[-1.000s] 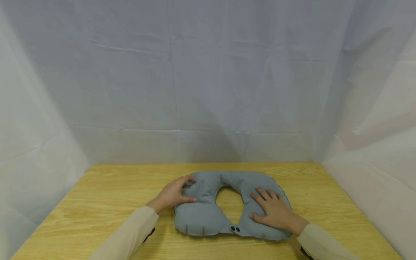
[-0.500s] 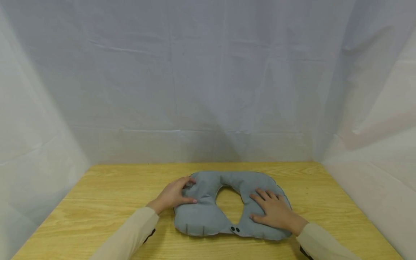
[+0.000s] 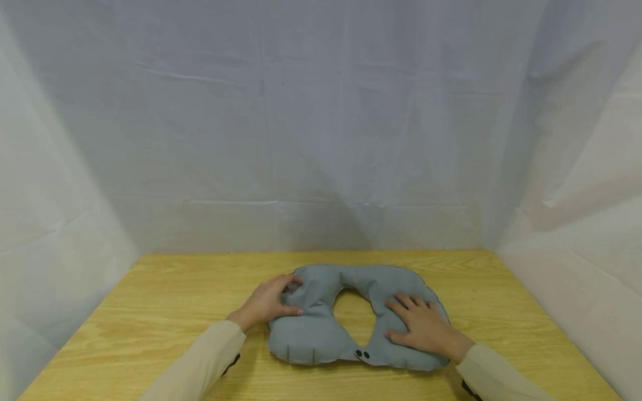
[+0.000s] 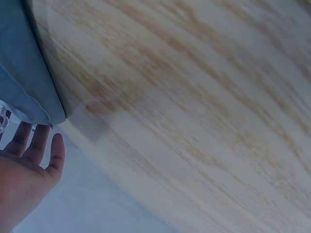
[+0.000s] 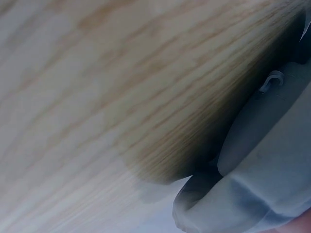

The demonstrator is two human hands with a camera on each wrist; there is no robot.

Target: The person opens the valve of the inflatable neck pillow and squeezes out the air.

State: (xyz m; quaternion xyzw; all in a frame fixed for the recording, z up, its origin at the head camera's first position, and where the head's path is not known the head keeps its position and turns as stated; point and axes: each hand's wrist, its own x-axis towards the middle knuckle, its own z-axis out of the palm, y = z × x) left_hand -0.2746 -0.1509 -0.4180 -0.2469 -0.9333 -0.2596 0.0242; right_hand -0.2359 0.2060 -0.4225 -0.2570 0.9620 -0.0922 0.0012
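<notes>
A grey U-shaped neck pillow (image 3: 311, 334) lies on the wooden table, its two front ends joined by dark snaps (image 3: 363, 354). At its left side my left hand (image 3: 266, 301) grips it, with thumb and a bent index finger on the cover around a small clear plastic piece (image 3: 292, 286). The left wrist view has that hand (image 4: 24, 179) by the pillow's corner (image 4: 34, 87), next to a clear ring (image 4: 3, 119). My right hand (image 3: 423, 328) lies spread on the pillow's right half. The right wrist view mostly hides that hand behind pale fabric (image 5: 252, 194).
The wood-grain table (image 3: 175, 312) stretches to both sides and in front of the pillow. A pale sheet (image 3: 321, 139) hangs behind it, with more white sheeting (image 3: 587, 267) at the right and left.
Almost nothing differs. Both hands stay in place on the pillow, and its surface under them sinks very slightly.
</notes>
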